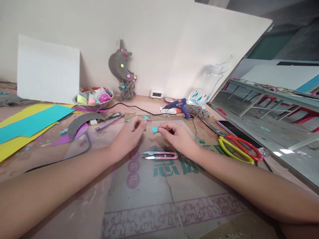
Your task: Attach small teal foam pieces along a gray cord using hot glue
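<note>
My right hand (pixel 175 134) pinches a small teal heart-shaped cutout (pixel 154 129) at its right edge, between thumb and forefinger. To the left of it, my left hand (pixel 133 132) is closed with thumb and fingertips together; anything between them is too small to make out. Thread snips (pixel 160 155) with a pink handle lie on the plastic-covered board (pixel 147 199) just below both hands. Two more small teal pieces, one a cutout (pixel 146 117), rest behind my left hand.
A blue glue gun (pixel 180 107), grey yarn (pixel 198 111), large scissors (pixel 236 147) and a phone (pixel 239 134) are at the right. Teal and yellow sheets (pixel 37 122), a grey felt crescent (pixel 82 124) and a metal bowl (pixel 93 104) are at the left. A moon ornament (pixel 122 68) hangs behind.
</note>
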A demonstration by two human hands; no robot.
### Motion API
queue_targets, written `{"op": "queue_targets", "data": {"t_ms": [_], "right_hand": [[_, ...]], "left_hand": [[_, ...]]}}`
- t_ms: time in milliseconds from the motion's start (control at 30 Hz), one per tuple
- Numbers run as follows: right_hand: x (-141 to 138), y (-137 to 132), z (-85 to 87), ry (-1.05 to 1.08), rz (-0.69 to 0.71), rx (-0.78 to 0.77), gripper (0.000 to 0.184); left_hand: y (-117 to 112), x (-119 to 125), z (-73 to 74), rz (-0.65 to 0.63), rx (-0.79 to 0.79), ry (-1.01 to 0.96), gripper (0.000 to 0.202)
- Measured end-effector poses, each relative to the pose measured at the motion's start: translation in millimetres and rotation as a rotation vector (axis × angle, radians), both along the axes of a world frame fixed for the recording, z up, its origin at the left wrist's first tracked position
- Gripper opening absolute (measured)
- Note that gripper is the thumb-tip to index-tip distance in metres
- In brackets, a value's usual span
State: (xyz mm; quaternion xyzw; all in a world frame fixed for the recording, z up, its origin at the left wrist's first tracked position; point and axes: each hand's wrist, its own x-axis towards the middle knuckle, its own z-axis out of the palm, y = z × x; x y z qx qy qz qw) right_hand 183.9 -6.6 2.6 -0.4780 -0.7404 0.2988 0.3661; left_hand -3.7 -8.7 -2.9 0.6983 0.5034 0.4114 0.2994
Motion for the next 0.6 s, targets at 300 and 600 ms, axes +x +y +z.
{"op": "queue_targets", "data": {"t_ms": [300, 600], "right_hand": [[-0.6, -1.2, 1.7, 0.002, -0.008, -0.009, 0.023], [-0.1, -0.5, 0.0, -0.04, -0.015, -0.001, 0.023]], "left_hand": [[-2.3, 1.4, 7.9, -0.101, -0.019, 0.065, 0.035], [-6.8, 5.8, 8.3, -0.167, 0.098, 0.2, 0.018]]}}
